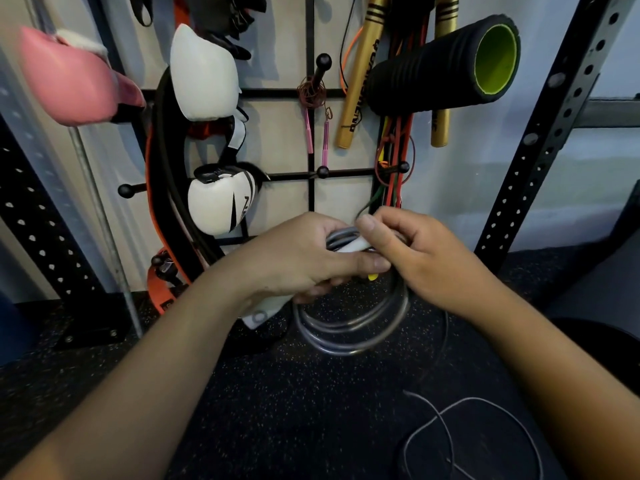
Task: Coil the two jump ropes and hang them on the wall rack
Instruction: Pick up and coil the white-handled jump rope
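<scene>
**Both hands on the grey coil**

The left hand [298, 261] clasps the grey jump rope [349, 323] and its white handle [263, 311]; the right hand [415, 254] pinches the bundled top — loops hang below the wall rack [313, 133]. A thin rope [485, 434] lies on the floor.

A thin grey cord [485, 427] lies looped on the dark speckled floor [294, 410].

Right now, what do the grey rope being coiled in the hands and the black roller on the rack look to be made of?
The coiled grey jump rope looks like smooth, glossy plastic, probably PVC: light glints along its loops and it seems slightly see-through. The black ridged roller with the lime-green core looks like matte foam, going by its dull grooved skin; the green inner tube appears harder, possibly plastic.
</scene>
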Demonstrator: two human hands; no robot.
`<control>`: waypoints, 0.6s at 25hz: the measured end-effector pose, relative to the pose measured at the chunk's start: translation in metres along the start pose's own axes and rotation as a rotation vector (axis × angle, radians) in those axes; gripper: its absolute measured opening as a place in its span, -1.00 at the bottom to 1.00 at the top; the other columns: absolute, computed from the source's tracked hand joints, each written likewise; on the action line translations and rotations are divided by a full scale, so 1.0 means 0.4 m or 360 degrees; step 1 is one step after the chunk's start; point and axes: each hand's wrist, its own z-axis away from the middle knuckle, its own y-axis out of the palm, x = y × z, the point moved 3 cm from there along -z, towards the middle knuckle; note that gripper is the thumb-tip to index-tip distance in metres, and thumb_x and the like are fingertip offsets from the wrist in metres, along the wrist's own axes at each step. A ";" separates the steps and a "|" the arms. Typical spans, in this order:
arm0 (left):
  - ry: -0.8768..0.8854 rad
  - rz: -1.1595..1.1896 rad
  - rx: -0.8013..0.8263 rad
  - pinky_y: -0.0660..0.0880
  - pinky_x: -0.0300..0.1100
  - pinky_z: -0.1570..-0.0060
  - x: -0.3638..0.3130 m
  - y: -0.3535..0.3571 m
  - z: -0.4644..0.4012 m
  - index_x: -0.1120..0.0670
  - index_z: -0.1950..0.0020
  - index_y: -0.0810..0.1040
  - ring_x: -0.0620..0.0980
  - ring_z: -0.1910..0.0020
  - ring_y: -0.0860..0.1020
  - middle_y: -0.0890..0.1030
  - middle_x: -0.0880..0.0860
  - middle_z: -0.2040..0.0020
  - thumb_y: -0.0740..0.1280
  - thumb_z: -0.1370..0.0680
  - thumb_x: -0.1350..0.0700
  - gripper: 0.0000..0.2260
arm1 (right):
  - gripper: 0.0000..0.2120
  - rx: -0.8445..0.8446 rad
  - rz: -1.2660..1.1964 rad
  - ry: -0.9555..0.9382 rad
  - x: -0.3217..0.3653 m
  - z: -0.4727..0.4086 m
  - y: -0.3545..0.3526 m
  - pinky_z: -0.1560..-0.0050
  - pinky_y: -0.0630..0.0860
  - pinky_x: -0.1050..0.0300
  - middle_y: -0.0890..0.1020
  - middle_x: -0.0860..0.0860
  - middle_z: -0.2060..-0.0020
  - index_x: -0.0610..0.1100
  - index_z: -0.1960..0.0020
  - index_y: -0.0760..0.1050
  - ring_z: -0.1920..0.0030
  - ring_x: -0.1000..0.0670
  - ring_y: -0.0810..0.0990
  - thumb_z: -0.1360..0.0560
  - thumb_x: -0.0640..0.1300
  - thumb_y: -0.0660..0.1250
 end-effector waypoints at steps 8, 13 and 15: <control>0.0485 0.1382 -0.0489 0.25 -0.32 0.65 0.009 -0.096 -0.013 0.03 0.25 0.39 -0.19 0.63 0.22 0.26 -0.11 0.50 0.31 -0.55 -0.20 -0.65 | -0.54 0.0016 -0.0873 0.0401 -0.103 0.019 -0.048 0.43 0.21 0.13 0.42 -0.09 0.42 -0.17 0.07 0.60 0.47 -0.04 0.26 -0.61 0.21 0.20; 0.0544 0.2081 -0.0926 0.42 -0.27 0.44 -0.002 0.009 -0.037 0.02 0.24 0.36 -0.15 0.52 0.27 0.26 -0.09 0.45 0.21 -0.65 -0.22 -0.60 | -0.66 -0.0030 -0.1131 0.0518 -0.087 0.023 0.050 0.46 0.36 0.11 0.50 -0.09 0.32 -0.05 -0.15 0.56 0.49 -0.05 0.39 -0.68 0.15 0.13; 0.0494 0.2113 -0.1078 0.55 -0.14 0.26 0.012 0.035 -0.039 0.03 0.23 0.36 -0.10 0.45 0.37 0.32 -0.07 0.41 0.20 -0.64 -0.25 -0.59 | -0.45 -0.0005 -0.1306 0.0581 -0.041 0.030 0.100 0.47 0.34 0.15 0.59 -0.07 0.23 0.04 -0.22 0.53 0.49 -0.05 0.44 -0.57 0.40 0.04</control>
